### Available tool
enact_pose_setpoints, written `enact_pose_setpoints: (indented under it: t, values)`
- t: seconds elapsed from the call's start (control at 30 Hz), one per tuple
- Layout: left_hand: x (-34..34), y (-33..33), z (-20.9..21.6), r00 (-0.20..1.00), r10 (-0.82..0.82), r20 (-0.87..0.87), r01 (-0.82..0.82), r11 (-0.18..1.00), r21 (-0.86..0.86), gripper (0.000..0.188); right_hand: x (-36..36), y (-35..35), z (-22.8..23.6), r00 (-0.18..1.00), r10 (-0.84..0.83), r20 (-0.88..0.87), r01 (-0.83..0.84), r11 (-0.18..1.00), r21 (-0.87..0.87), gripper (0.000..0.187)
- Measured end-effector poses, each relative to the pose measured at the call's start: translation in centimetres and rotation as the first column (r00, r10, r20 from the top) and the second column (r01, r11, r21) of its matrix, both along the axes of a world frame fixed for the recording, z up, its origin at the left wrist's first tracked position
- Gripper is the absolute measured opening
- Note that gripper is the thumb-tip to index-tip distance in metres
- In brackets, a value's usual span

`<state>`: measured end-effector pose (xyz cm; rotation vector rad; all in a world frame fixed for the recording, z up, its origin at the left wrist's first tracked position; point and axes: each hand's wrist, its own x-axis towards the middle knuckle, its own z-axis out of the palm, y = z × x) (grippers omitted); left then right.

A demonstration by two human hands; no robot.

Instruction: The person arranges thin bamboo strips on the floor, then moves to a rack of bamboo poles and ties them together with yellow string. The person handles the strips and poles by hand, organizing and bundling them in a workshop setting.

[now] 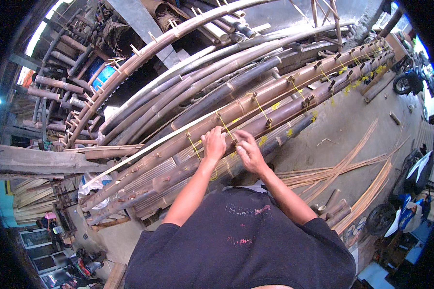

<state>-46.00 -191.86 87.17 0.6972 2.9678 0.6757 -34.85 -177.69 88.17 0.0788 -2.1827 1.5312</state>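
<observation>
Two long brown bamboo poles [171, 153] lie side by side on a slant in front of me, with short wooden pegs along them. Yellow cord [259, 107] runs between the pegs from one pole to the other. My left hand [213, 144] is closed over the gap between the poles, its fingers curled beside a cord strand; what is in them is hidden. My right hand [249, 153] bends over the nearer pole, fingers pinched at a peg where that strand [225, 126] ends. Farther right, more pegs carry cord with loose yellow ends.
Thick bamboo poles [217, 89] are stacked beyond the work, beside a curved pole with pegs [125, 72]. Bamboo strips [342, 166] lie on the floor at right, near cut bamboo pieces [337, 212]. Motorcycles [405, 212] stand at the right edge. A concrete beam [38, 161] is at left.
</observation>
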Motion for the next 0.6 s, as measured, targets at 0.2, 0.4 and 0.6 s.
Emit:
enact_pose_setpoints:
  t: [0.2, 0.4, 0.6]
  values:
    - [0.2, 0.9, -0.7, 0.995, 0.012, -0.104, -0.008, 0.999, 0.038, 0.017, 1.0, 0.8, -2.1, 0.911, 0.186, 0.369, -0.323, 0.877, 0.356, 0.021]
    - [0.2, 0.4, -0.1, 0.994, 0.011, -0.11, -0.007, 0.999, 0.032, 0.017, 0.1, 1.5, -0.2, 0.901, 0.237, 0.363, -0.318, 0.93, 0.184, 0.026]
    - [0.3, 0.8, 0.4, 0.999, 0.012, -0.053, -0.012, 1.0, -0.007, 0.02, 1.8, 6.5, -1.6, 0.861, -0.383, 0.335, 0.336, 0.922, 0.19, 0.02]
